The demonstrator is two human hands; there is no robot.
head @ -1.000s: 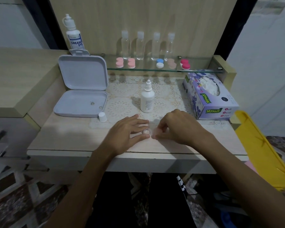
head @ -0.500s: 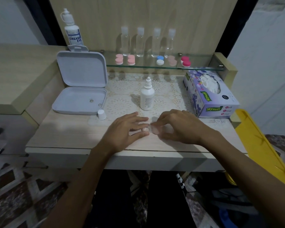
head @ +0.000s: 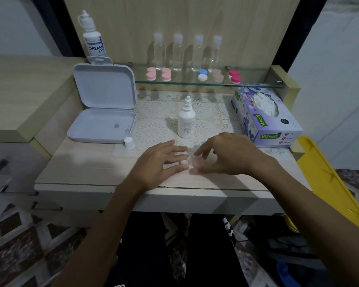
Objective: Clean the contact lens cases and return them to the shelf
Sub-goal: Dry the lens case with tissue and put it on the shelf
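A pale pink contact lens case (head: 188,161) lies on the table near its front edge, between my two hands. My left hand (head: 160,162) grips its left half with thumb and fingers. My right hand (head: 226,155) pinches the right cap, which is blurred. An open white solution bottle (head: 186,119) stands just behind the case, its white cap (head: 129,143) off to the left. Several more lens cases sit on the glass shelf (head: 253,84): pink ones (head: 150,73), a blue and white one (head: 202,75), a pale one (head: 217,75), a red one (head: 234,76).
An open white plastic box (head: 102,112) lies at the left. A tissue box (head: 265,119) stands at the right, a yellow bin (head: 330,183) beside the table. A Dream Eye bottle (head: 92,38) and several clear bottles (head: 177,52) stand at the back.
My right hand's fingers have shifted on the case's right cap, spreading and turning slightly. My left hand keeps its hold. The view has tilted a little.
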